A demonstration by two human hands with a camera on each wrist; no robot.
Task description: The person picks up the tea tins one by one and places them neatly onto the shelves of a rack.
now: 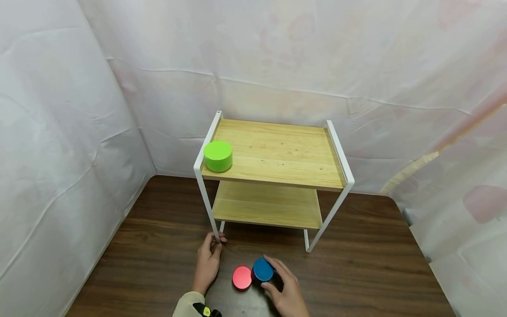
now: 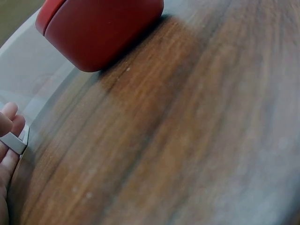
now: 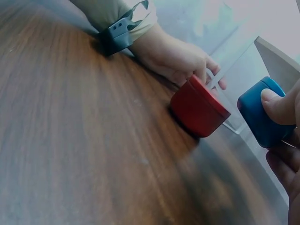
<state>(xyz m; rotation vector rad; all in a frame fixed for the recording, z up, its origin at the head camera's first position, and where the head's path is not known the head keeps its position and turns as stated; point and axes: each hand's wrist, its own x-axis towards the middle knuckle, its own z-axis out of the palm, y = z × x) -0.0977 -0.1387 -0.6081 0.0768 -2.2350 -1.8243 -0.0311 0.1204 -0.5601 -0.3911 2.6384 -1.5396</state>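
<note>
My left hand (image 1: 208,259) grips the foot of the shelf's front left leg; the left wrist view shows the fingers (image 2: 18,124) around the white metal leg (image 2: 14,143). My right hand (image 1: 287,290) pinches a blue round lidded tin (image 1: 263,269) between thumb and fingers. In the right wrist view the blue tin (image 3: 262,112) appears held just off the tabletop. A red round tin (image 1: 242,278) stands on the table between the hands, close beside the blue one. On the upper board's front left corner sits a green round tin (image 1: 218,156).
The two-tier shelf has an upper wooden board (image 1: 281,154), a lower board (image 1: 269,204) and white metal side frames (image 1: 340,154). It stands on a dark wooden table (image 1: 368,259). Pale sheeting (image 1: 277,57) hangs behind and along both sides.
</note>
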